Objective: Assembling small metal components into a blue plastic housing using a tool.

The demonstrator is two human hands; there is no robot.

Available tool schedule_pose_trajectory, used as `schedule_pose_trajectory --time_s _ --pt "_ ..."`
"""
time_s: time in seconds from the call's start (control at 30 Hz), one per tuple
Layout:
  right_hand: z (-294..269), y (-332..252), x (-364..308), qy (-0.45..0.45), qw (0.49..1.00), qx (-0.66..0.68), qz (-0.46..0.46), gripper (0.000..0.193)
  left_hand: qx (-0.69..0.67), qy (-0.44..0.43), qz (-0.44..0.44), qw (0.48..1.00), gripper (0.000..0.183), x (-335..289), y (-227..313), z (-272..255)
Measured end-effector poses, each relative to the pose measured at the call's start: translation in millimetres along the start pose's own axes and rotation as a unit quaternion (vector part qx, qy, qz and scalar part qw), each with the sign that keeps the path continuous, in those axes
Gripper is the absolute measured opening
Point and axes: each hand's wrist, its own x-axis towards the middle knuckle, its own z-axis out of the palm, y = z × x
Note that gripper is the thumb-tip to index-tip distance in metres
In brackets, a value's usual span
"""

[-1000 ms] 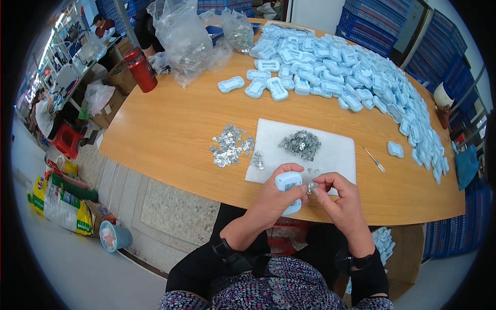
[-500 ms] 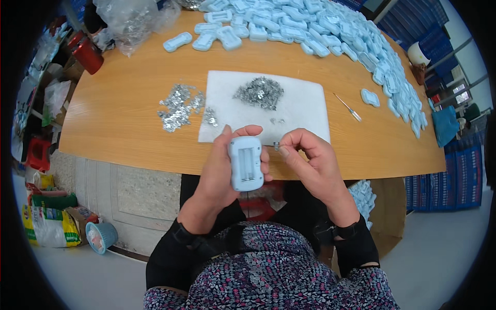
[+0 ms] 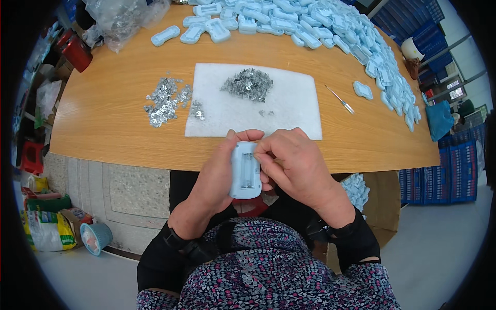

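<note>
One left hand (image 3: pixel 213 173) is gripping one blue casing (image 3: pixel 245 192) mid-frame, one right hand (image 3: pixel 297 164) is pinching at it (can't tell what), one mat (image 3: pixel 292 98) lying farther up.

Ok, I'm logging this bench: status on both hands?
Left hand holds pale-blue, rounded plastic casing, recess facing up. Right hand at recess's far end; anything pinched unclear. No obstruction visible.

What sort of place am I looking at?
Likely a small-parts assembly workshop: a held light-blue plastic casing, a large heap of similar casings, and piles of small silvery metal pieces.
</note>
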Motion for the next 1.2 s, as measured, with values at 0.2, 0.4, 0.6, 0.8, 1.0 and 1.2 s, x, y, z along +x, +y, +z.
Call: schedule_pose_trajectory --time_s 0.2,0.4,0.6,0.8,1.0,1.2 --pt "15.9 -5.5 -10.5 0.042 0.992 -0.117 -0.030 0.012 0.023 0.065 0.001 0.998 0.052 4.7 -9.3 0.9" --pt "6.8 -2.1 -14.1 0.031 0.996 0.017 0.086 0.015 -0.025 0.000 -0.031 0.999 0.051 1.2 -9.3 -6.6" --pt "6.5 -3.6 -16.7 -0.062 0.935 0.229 0.262 0.021 0.020 0.017 -0.020 0.999 0.051 3.1 -12.1 -1.1" --pt "10.6 3.2 -20.6 -0.063 0.873 0.378 0.302 0.024 0.041 0.002 -0.057 0.998 0.054 -1.2 -8.8 -2.8" --pt "5.2 10.4 -23.3 -0.087 0.842 0.417 0.331 0.027 0.055 -0.034 -0.092 0.994 0.057 -5.6 -5.6 -3.9" --pt "4.3 16.5 -24.4 -0.074 0.842 0.414 0.337 0.028 0.281 -0.005 -0.033 0.959 0.041 -10.3 4.4 -8.3"
